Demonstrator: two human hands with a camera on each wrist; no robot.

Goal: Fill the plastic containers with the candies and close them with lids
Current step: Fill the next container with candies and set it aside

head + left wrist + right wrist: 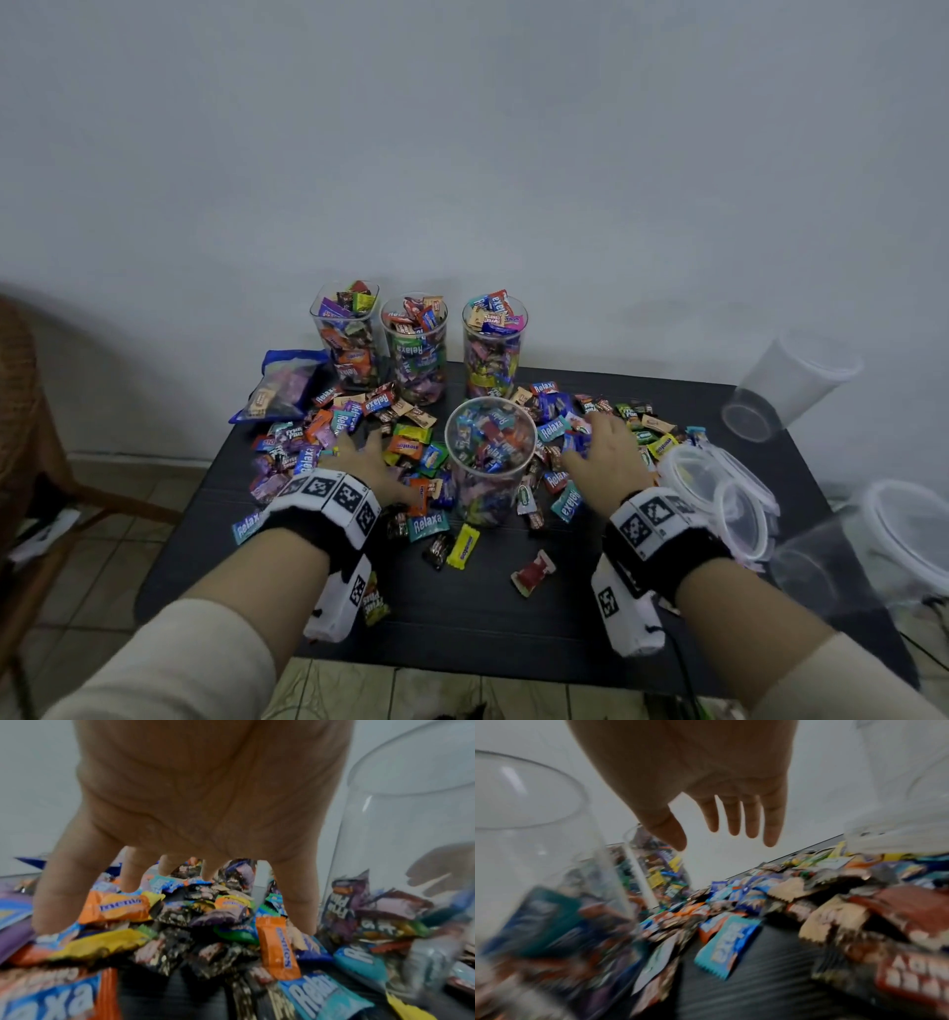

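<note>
Both our hands spread over loose candies, the part-filled container between them.

Our left hand [359, 455] has fingers splayed wide on the candies [180, 914], holding nothing; our right hand [606, 452] hovers with fingers straight, empty. The container [490, 457] stands just beside both thumbs, so we judge a careless scoop could knock it over or push wrappers off the table [513, 627]. Under our fingertips we read "Relaxa", "mentos" and "Fruit Plus".

Four clear lidless containers [490, 452] hold wrapped candies [411, 447]; lids [719, 483] lie right.
</note>
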